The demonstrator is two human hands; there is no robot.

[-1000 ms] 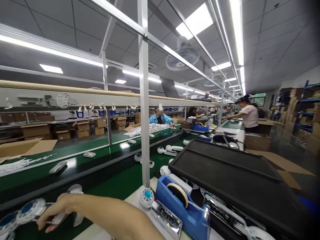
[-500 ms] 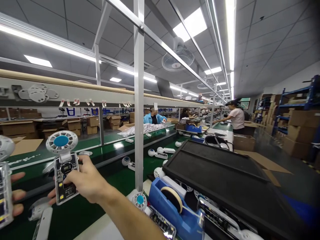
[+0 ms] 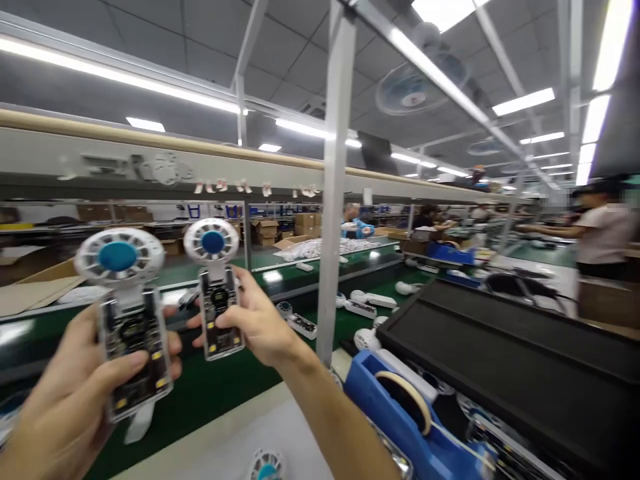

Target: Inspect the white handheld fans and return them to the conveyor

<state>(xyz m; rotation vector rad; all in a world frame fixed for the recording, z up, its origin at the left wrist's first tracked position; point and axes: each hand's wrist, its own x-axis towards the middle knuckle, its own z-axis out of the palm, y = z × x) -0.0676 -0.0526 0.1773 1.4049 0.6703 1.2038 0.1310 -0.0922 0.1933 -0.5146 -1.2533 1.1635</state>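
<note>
The left hand [image 3: 75,387] grips a white, blue-centred round fan with clear circuit-filled handle [image 3: 131,317]; the right hand [image 3: 257,330] grips a matching fan [image 3: 213,313] to its right. Both are upright over the near green belt [image 3: 180,407].

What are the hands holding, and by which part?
The left hand holds one small fan, the right hand another fan, both by the handle showing circuits.

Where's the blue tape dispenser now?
In the head view, the dispenser sits low, right of centre, near the metal post and the left edge of the black tray.
</note>
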